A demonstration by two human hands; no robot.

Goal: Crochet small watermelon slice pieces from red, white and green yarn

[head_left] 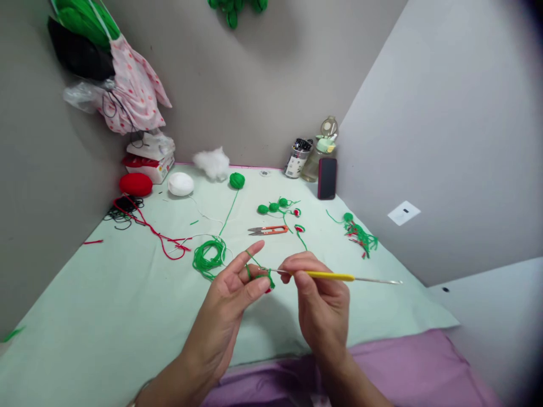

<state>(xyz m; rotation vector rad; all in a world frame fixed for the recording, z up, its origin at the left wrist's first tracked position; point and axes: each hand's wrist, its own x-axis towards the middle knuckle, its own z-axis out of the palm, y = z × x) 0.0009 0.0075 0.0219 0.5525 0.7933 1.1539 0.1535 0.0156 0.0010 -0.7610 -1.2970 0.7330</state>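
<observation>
My left hand pinches a small green and red crochet piece between thumb and fingers. Green yarn loops around its raised index finger. In my right hand is a crochet hook with a yellow grip and a metal tip at each end. Its left tip meets the green yarn at the top of the piece; the right end points free. Most of the piece is hidden behind my left thumb. A loose coil of green yarn lies left of my left hand, near a green yarn ball.
Orange thread snips lie beyond my hands, with green crocheted balls behind them. Red and white yarn balls sit at the left, near white stuffing. A phone leans at the back right. Green-red tassels lie right.
</observation>
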